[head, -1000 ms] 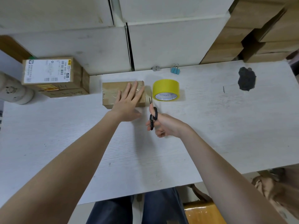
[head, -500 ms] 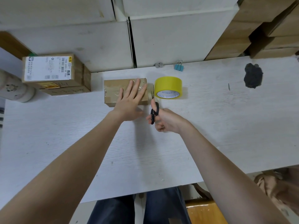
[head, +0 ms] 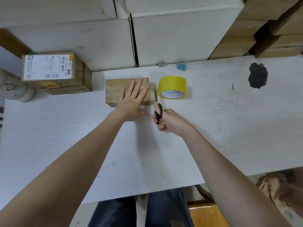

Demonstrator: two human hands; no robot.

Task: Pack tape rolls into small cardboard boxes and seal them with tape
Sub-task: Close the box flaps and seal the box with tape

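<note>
A small cardboard box [head: 114,89] with clear tape across its top lies on the white table [head: 213,128]. My left hand [head: 131,102] rests flat on the box's right half, fingers straight and spread. To its right my right hand [head: 170,120] grips black-handled scissors [head: 157,108]. Their blades point away from me into the gap between the box and a yellow tape roll [head: 172,87]. The roll stands on the table just right of the box.
Two stacked cardboard boxes [head: 54,71] with a shipping label sit at the back left, beside a pale cylinder [head: 14,89]. A blue binder clip [head: 181,65] and a black lump [head: 257,77] lie toward the back. White cartons [head: 172,33] wall the table's far edge.
My right hand has pushed the scissors slightly forward, toward the gap between box and roll. The left hand stays flat on the box.
</note>
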